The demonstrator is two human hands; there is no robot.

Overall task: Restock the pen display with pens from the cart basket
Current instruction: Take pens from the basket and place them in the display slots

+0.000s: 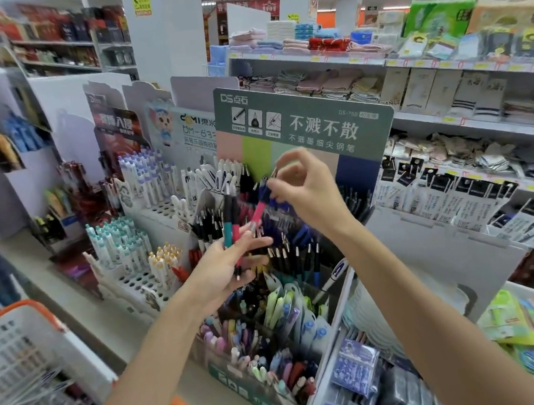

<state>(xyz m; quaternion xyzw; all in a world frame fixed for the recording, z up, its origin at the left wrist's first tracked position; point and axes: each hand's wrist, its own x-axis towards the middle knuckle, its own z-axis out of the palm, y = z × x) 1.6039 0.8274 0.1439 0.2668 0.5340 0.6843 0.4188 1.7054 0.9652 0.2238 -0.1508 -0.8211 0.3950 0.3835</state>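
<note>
The person's left hand (229, 263) is raised in front of the pen display (315, 118), with its fingers curled round a bunch of pens (231, 221). Teal, pink and dark barrels stand up out of the fist and their tips poke out below the palm.

The right hand (305, 189) is just above and to the right, close to the left hand. Its thumb and forefinger pinch the upper end of a blue pen (266, 189), which slants down towards the bunch. A pink barrel (257, 212) runs on below it, but motion blur makes it hard to tell whether this is a separate pen.

Behind both hands the display's green header card stands upright. Rows of dark and blue pens (292, 254) with silver clips stand in its slots below. A lower box (253, 395) in front holds pastel pens. To the left are white stands (120, 248) of white-capped pens.

The cart basket (8, 315), white mesh with an orange rim, sits at the lower left, well apart from the hands. Shelves of folded towels (311, 88) run behind.
</note>
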